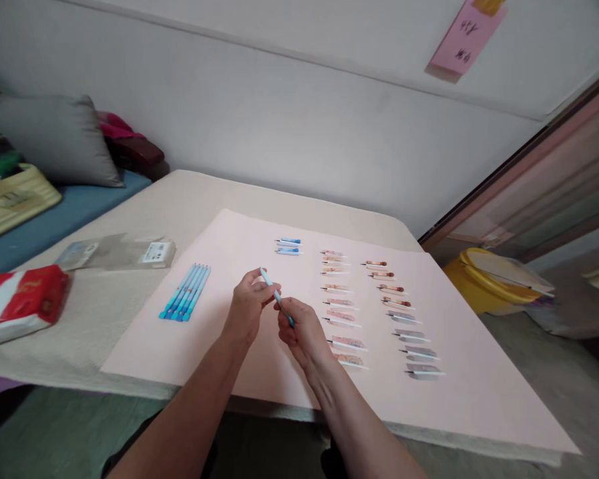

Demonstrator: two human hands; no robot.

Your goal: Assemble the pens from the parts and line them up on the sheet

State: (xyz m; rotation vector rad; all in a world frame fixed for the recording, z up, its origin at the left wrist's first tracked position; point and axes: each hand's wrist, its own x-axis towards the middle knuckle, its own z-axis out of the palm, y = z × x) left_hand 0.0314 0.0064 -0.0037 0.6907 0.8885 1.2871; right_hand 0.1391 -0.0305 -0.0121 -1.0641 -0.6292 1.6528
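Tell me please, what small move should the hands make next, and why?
Perhaps twist the pen gently: the left hand holds it nearer the pale end, the right hand nearer the blue end, so the two could turn against each other.

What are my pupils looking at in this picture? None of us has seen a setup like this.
There is no machine: a person works bare-handed, wearing a head camera that looks forward and down. The left hand and right hand both hold one pale blue pen. A pale pink sheet lies on the table. On it are blue pens at the left, small blue pieces beyond the hands, and two columns of slim pieces at the right. Left of the sheet are a clear package and a red packet.
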